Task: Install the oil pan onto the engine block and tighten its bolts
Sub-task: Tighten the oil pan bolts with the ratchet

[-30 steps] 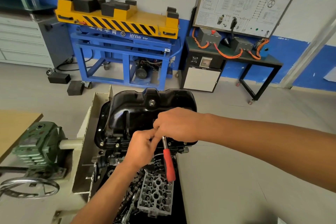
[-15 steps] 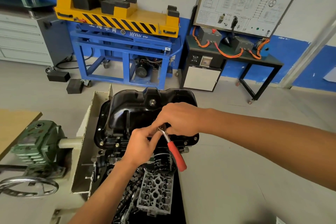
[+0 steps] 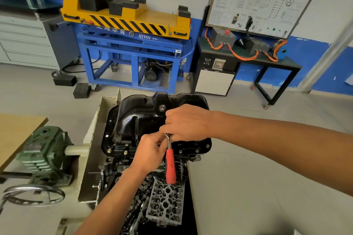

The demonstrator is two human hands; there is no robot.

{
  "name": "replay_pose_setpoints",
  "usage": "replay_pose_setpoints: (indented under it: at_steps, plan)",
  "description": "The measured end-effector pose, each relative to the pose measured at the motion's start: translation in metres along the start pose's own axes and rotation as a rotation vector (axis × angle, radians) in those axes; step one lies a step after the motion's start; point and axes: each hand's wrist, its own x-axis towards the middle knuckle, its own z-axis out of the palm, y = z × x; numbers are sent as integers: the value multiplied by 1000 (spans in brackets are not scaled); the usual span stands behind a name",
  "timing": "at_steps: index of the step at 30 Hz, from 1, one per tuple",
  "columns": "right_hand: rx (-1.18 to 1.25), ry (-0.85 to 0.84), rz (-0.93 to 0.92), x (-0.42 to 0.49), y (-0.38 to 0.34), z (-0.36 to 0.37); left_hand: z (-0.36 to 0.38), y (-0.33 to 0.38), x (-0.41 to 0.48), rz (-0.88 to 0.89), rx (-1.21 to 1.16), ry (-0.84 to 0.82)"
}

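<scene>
Red-handled steel ratchet (image 3: 170, 166) points away from near flange of glossy black oil pan (image 3: 137, 114); right hand (image 3: 188, 123) grips head, left hand (image 3: 150, 151) pinches shank.

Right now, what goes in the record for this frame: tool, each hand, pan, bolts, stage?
tool: wrench, red handle free, pointing toward the camera
right hand: fingers curled over the wrench head at the pan's near edge
left hand: pinches the metal shank just below the head
oil pan: black, seated on the engine block
bolts: several seen along the near flange; the worked one hidden by hands
stage: working a near-edge bolt; tightness cannot be told
</scene>
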Motion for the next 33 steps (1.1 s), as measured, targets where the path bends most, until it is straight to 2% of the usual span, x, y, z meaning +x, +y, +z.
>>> replay_pose_setpoints:
  at_steps: [6,11,18,33]
  plan:
    - [70,26,40,5,-5,-1,-11,12,2,33,3,-10]
    - [105,116,-88,10,1,-20,-39,28,10,58,-9,7]
    - [92,202,-160,28,-2,-22,-71,29,7,47,47,-5]
    - [66,65,-91,33,-17,-12,-60,12,-11,14,74,25]
